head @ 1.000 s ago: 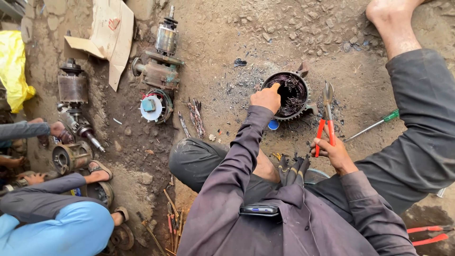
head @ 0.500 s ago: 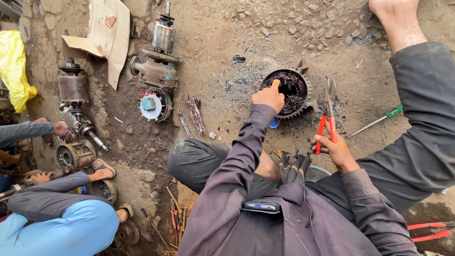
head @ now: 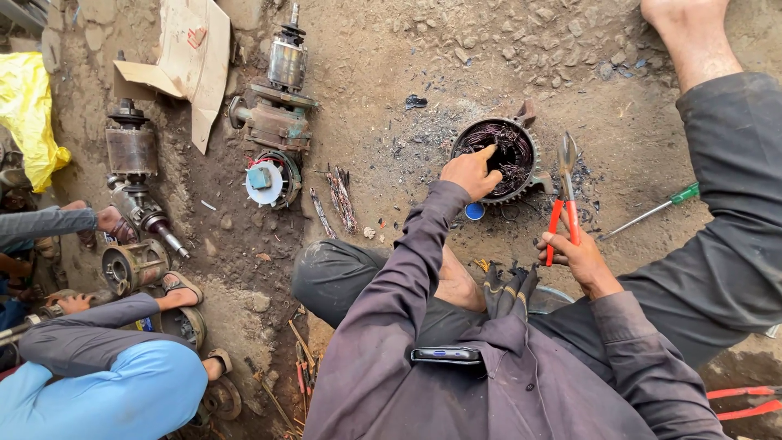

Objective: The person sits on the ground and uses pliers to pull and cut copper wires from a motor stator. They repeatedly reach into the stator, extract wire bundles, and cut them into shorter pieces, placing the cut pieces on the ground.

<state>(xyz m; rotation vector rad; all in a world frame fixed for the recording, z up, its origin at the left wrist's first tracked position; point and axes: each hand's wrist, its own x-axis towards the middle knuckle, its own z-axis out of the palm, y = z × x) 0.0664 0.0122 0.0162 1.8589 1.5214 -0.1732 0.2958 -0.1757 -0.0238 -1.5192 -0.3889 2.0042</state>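
item: my left hand [head: 471,171], fingers together, pressing the dark windings in the round stator [head: 498,156] at 12 o'clock. my right hand [head: 574,254], clamped on red-handled pliers [head: 564,195], at 2 o'clock.

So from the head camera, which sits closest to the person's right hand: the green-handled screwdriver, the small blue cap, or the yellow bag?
Counting from the right hand, which grips the red-handled pliers:
1. The small blue cap, just to its left, beside the round motor stator.
2. The green-handled screwdriver, off to its right; only a little farther.
3. The yellow bag, far across at the left edge.
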